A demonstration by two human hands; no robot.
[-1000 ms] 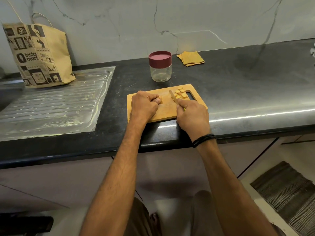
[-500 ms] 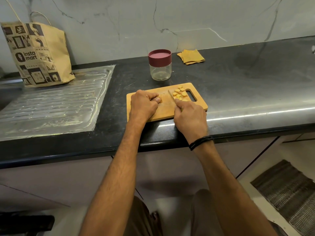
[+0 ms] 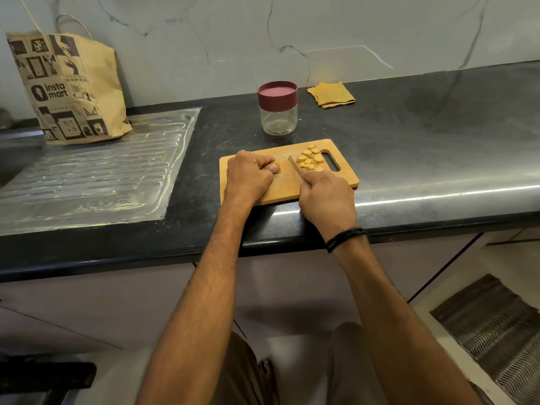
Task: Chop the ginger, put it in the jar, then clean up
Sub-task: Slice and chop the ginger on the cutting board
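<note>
Ginger stub [image 3: 277, 168] is pinned by curled fingers of the left hand [image 3: 248, 179] so it can't roll, right hand [image 3: 328, 200] fisted round the knife [image 3: 294, 166], slices [image 3: 311, 159] parked at 2 o'clock.

1 head-worn view, facing forward and down, close over countertop [image 3: 409, 135]

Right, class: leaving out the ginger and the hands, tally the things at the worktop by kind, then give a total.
Paper bag: 1
Jar: 1
Cloth: 1
Cutting board: 1
Knife: 1
Total: 5
</note>
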